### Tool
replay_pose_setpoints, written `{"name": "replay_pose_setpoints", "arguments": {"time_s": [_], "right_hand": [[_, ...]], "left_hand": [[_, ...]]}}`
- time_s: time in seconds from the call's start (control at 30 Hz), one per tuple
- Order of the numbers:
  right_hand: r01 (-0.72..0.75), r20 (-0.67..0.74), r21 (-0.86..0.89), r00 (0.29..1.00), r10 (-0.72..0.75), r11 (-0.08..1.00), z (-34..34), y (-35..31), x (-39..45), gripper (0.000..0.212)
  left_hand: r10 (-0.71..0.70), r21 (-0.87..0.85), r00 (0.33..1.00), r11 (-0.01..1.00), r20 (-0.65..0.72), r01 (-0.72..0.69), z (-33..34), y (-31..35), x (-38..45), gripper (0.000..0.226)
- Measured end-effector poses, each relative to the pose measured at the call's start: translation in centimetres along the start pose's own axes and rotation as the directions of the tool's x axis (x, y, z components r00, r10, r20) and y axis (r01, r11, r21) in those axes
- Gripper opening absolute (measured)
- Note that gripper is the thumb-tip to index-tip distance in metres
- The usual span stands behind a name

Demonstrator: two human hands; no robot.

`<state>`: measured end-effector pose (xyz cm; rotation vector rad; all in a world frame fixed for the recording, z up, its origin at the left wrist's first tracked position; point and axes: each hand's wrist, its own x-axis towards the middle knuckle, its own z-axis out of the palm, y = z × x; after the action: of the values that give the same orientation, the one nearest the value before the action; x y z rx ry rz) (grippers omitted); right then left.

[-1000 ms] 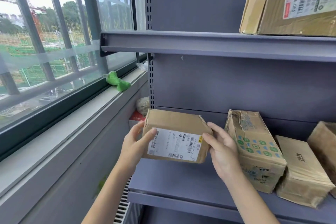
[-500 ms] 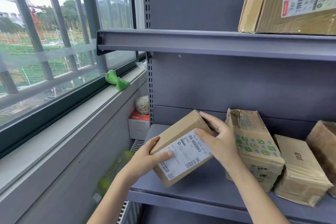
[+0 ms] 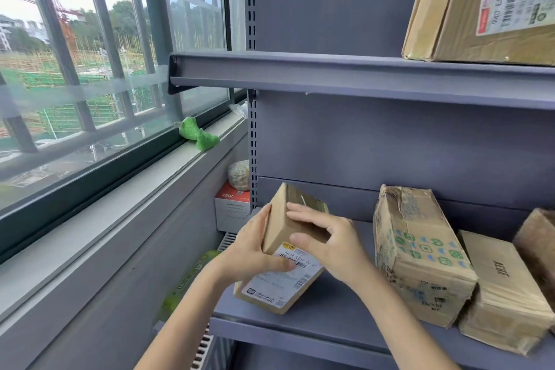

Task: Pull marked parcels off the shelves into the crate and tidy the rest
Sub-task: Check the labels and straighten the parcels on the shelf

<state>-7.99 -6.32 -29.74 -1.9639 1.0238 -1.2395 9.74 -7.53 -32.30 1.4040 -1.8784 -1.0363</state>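
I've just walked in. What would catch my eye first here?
Two bare hands, left hand and right hand, gripping a small labelled parcel over the left end of the lower shelf. On the windowsill sits a bright green object.

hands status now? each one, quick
Left hand: closed on the small labelled parcel, gripping its left side.
Right hand: closed on the same parcel, fingers over its top and right side.

Left hand [image 3: 250, 249] and right hand [image 3: 327, 242] both clasp inward, forearms raised.
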Motion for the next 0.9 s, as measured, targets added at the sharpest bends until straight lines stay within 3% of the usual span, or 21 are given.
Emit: {"name": "replay_pose_setpoints", "arguments": {"time_s": [0.13,0.2,0.3,0.37,0.43,0.57,0.67,0.8,0.9], "right_hand": [[-0.032,-0.125,0.128,0.991,0.048,0.991,0.0,0.7,-0.5,0.033],[-0.095,-0.16,0.053,0.982,0.103,0.994,-0.2,1.0,-0.7,0.038],[-0.249,-0.17,-0.084,0.958,0.232,0.965,-0.3,1.5,-0.6,0.061],[-0.328,-0.181,0.002,0.929,0.323,0.945,0.1,1.6,-0.7,0.079],[-0.391,-0.16,0.155,0.896,0.414,0.907,0.7,2.0,-1.0,0.089],[-0.513,-0.058,0.144,0.849,0.525,0.846,1.3,3.4,-1.7,0.051],[-0.565,0.05,0.123,0.825,0.563,0.816,1.9,4.3,-2.6,0.047],[-0.53,-0.058,0.065,0.844,0.534,0.845,2.5,4.3,-3.2,0.041],[-0.413,-0.17,-0.07,0.902,0.397,0.908,1.8,3.6,-2.9,0.042]], "left_hand": [[-0.006,-0.129,1.0,0.992,0.009,0.008,-0.4,0.1,-0.5,0.125],[0.004,-0.177,1.0,0.984,-0.001,-0.004,-0.2,0.2,-0.8,0.117],[-0.003,-0.24,0.999,0.971,-0.037,-0.006,0.1,0.1,-0.6,0.085],[-0.074,-0.326,0.996,0.944,-0.046,0.055,0.7,-0.2,-0.5,0.075],[-0.136,-0.349,0.988,0.931,-0.066,0.105,1.6,-0.9,-0.5,0.083],[-0.158,-0.39,0.982,0.915,-0.108,0.105,2.4,-1.9,-0.8,0.101],[-0.137,-0.424,0.984,0.903,-0.116,0.076,2.1,-1.9,-0.8,0.099],[-0.11,-0.455,0.986,0.89,-0.124,0.042,2.2,-1.3,-1.1,0.077],[-0.085,-0.555,0.988,0.832,-0.126,0.0,2.7,-0.7,-1.4,0.073]]}}
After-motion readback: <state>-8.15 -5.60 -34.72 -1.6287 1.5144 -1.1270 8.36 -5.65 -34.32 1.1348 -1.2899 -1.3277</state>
